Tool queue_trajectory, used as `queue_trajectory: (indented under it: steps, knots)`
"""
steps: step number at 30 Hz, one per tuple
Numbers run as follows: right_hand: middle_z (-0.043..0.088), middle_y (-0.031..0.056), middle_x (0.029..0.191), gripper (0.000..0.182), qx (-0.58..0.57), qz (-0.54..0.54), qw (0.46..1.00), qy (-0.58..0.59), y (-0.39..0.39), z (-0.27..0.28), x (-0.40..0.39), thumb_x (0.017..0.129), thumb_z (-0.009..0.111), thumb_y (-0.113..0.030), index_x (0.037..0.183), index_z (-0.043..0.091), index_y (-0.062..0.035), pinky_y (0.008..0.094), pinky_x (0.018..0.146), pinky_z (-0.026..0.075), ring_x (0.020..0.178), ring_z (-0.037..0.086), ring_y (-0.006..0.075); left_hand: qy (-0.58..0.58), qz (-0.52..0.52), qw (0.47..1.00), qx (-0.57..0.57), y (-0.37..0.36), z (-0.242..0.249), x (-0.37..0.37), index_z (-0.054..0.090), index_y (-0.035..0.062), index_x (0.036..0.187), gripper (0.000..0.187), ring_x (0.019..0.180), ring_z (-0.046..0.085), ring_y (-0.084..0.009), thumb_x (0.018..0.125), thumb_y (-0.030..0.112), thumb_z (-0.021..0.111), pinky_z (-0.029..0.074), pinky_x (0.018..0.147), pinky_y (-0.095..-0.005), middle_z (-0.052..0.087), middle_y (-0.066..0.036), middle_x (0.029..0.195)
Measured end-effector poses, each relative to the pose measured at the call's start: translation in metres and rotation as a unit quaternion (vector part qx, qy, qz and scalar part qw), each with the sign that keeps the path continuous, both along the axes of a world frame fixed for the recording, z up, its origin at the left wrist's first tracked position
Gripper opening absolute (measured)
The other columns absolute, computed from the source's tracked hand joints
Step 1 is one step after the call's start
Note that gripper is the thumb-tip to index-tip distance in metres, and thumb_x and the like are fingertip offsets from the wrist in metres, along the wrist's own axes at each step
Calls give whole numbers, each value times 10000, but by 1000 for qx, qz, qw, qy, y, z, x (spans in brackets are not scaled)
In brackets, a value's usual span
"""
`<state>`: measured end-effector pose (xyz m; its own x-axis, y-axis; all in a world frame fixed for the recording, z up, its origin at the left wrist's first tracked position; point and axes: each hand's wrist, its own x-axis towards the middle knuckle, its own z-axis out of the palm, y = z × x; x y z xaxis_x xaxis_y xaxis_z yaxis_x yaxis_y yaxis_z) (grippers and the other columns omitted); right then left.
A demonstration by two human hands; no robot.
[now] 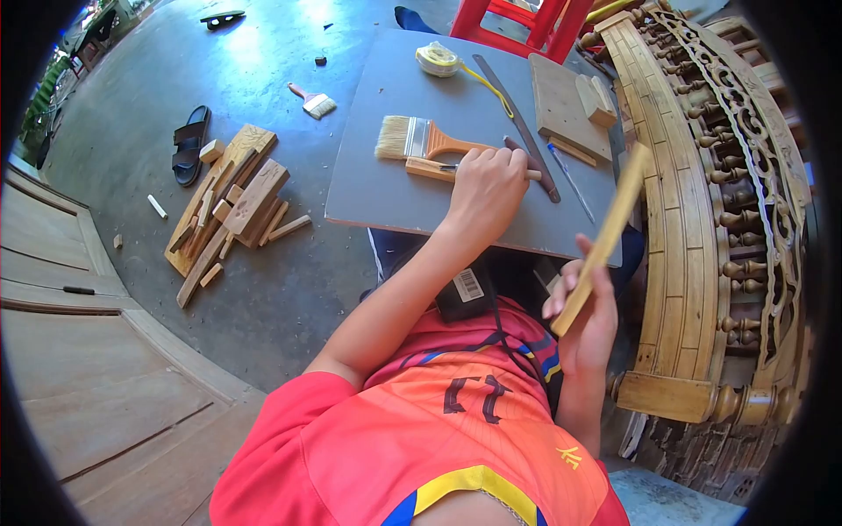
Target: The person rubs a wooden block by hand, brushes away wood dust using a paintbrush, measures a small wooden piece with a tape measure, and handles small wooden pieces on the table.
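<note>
My left hand is closed over the board, its fingers around a slim wooden-handled tool. The tool's dark metal end shows on the other side, but its kind is partly hidden. Beside it lie a small wooden block and a wide paintbrush with an orange handle. My right hand grips a flat wooden strip near its lower end, tilted up beyond the board's right edge. A pen and a dark flat metal bar lie between the hands.
The grey board also bears a tape measure and a wooden plate. Wood offcuts, a sandal and a smaller brush lie on the floor. Carved wooden furniture stands close at right, a red stool behind.
</note>
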<state>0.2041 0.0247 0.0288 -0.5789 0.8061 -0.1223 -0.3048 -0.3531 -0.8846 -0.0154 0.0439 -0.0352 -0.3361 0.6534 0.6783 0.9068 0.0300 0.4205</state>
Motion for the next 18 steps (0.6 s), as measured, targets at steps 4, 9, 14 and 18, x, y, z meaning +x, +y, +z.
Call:
queue_trajectory:
  steps: [4, 9, 14, 18]
  knots:
    - [540, 62, 927, 451, -55, -79, 995, -21, -16, -1, -16, 1107, 484, -269, 1481, 450, -19, 337, 593, 586, 643, 589, 150, 11, 2, 1000, -6, 0, -1, 0, 588, 54, 898, 171, 843, 679, -307, 864, 149, 726, 508, 802, -446, 649, -101, 814]
    - [517, 51, 911, 486, -115, 138, 983, -35, -1, -3, 10, 1071, 502, -280, 1465, 462, 1, 324, 530, 555, 605, 560, 138, -8, -7, 1000, 11, -5, 4, -1, 587, 54, 895, 166, 845, 679, -308, 869, 147, 722, 505, 805, -445, 647, -100, 809]
    - [539, 46, 935, 475, -53, -82, 995, 12, -7, 4, -10, 1089, 494, -300, 1479, 434, -36, 299, 527, 532, 642, 571, 120, -8, -11, 1000, 8, -6, 8, -2, 587, 51, 904, 166, 852, 681, -323, 878, 151, 717, 508, 813, -450, 649, -105, 805]
    - [545, 58, 887, 410, -107, 178, 976, -62, -10, -4, 5, 1071, 515, -247, 1417, 485, -29, 301, 512, 552, 605, 590, 126, -22, -23, 999, -12, -5, 9, -7, 582, 45, 911, 162, 856, 676, -349, 889, 142, 709, 512, 817, -469, 650, -115, 811]
